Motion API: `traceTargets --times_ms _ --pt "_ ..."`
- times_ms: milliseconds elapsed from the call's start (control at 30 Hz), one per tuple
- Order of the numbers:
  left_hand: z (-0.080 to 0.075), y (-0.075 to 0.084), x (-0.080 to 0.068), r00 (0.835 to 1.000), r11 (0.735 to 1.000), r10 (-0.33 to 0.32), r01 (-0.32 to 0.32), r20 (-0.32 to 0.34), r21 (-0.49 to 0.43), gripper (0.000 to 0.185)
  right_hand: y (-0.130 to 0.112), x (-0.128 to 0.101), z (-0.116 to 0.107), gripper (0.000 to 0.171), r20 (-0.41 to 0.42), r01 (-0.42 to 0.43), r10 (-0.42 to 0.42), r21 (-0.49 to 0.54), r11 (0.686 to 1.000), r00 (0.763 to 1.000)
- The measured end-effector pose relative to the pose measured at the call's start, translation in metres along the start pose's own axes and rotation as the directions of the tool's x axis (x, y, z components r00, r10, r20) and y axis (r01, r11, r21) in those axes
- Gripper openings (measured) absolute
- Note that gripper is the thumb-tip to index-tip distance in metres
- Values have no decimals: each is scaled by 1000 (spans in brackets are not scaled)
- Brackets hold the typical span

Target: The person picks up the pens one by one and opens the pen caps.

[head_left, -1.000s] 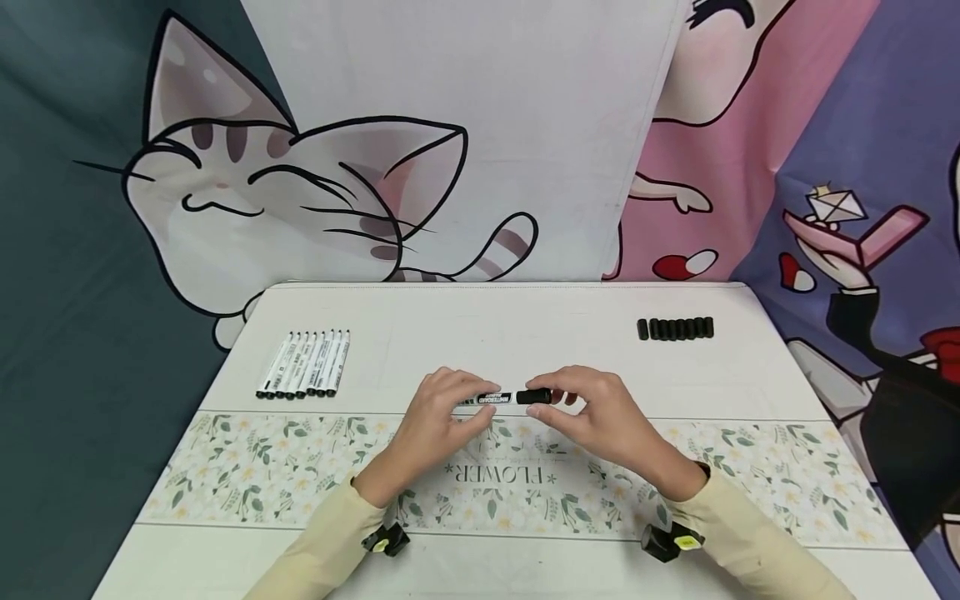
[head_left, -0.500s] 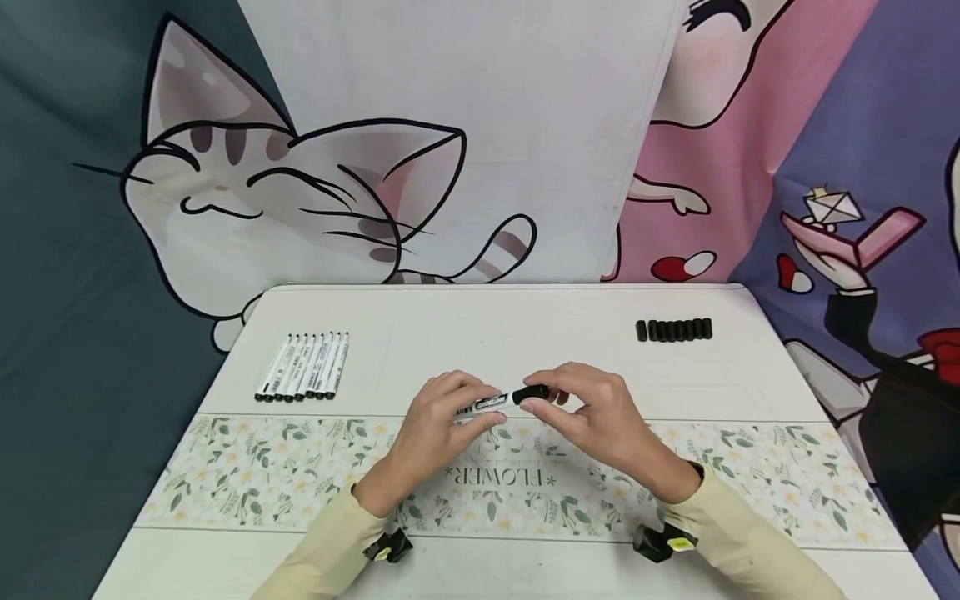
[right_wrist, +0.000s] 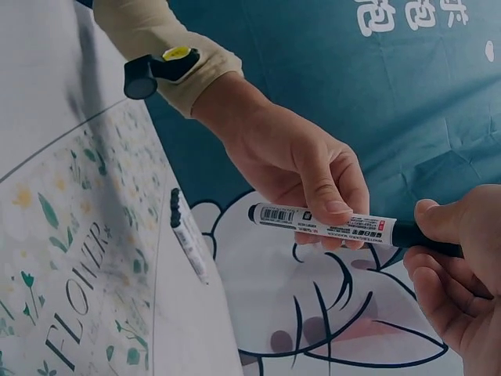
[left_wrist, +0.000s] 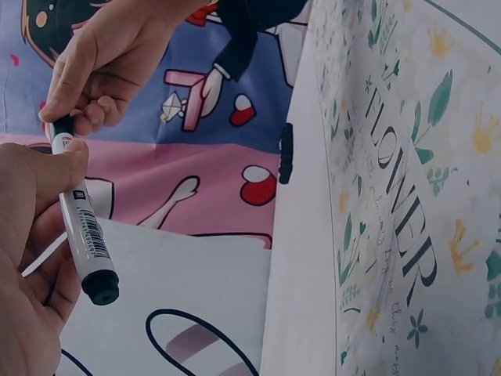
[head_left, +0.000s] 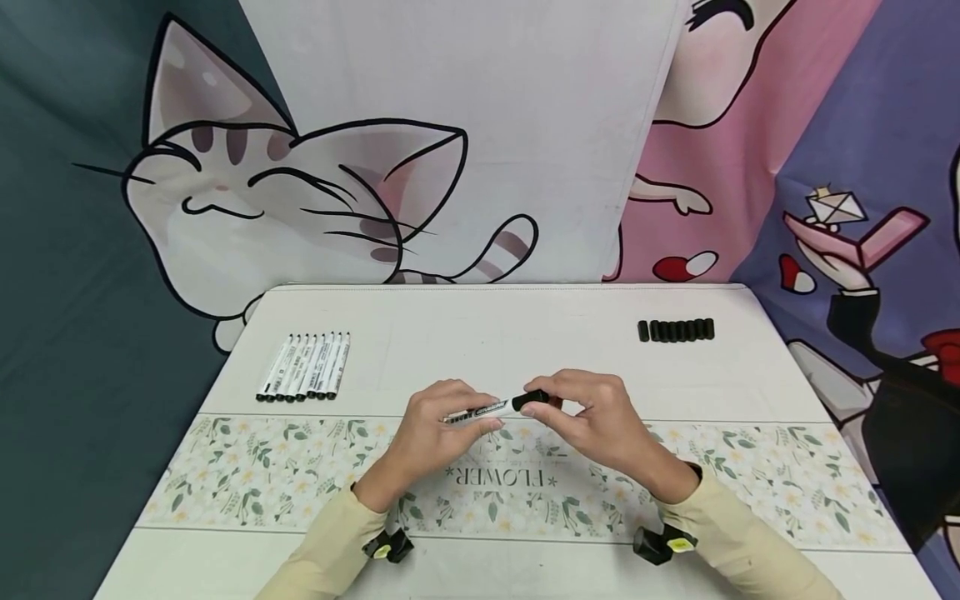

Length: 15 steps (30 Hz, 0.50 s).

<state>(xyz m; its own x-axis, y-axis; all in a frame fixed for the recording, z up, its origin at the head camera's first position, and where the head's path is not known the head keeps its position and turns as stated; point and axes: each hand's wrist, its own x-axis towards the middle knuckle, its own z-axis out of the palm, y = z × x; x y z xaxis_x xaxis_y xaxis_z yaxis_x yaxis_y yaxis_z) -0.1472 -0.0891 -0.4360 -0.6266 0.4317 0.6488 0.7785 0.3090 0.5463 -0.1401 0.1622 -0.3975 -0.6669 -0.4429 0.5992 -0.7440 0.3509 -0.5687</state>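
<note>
Between the two hands is a whiteboard marker (head_left: 491, 409) with a white barrel and a black cap (head_left: 529, 401) on its right end. My left hand (head_left: 438, 425) pinches the barrel between thumb and fingers. The cap is pinched by my right hand (head_left: 592, 414). In the right wrist view the cap (right_wrist: 427, 237) meets the white barrel (right_wrist: 321, 225), and no tip shows. The black plug end (left_wrist: 100, 287) of the marker sticks out past the left hand in the left wrist view.
At the table's left lies a row of several uncapped markers (head_left: 303, 367), tips pointing away. Several black caps (head_left: 677, 330) stand in a row at the back right. A flower-print strip (head_left: 300, 475) crosses the white table. A cartoon cloth hangs behind.
The marker has tilted, its capped end now higher than its left end. Both hands still hold it, and the left has shifted slightly left and down. The rows of markers and caps are unchanged.
</note>
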Motion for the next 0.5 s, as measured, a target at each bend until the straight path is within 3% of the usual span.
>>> traceTargets --times_ms 200,500 --pt "3 -4 -3 1000 999 -12 13 25 -30 24 3 -3 0 14 19 -15 15 -10 1000 1000" --pt "0 -4 -4 1000 1000 -16 16 3 7 25 4 -3 -3 17 5 -45 45 1 999 999"
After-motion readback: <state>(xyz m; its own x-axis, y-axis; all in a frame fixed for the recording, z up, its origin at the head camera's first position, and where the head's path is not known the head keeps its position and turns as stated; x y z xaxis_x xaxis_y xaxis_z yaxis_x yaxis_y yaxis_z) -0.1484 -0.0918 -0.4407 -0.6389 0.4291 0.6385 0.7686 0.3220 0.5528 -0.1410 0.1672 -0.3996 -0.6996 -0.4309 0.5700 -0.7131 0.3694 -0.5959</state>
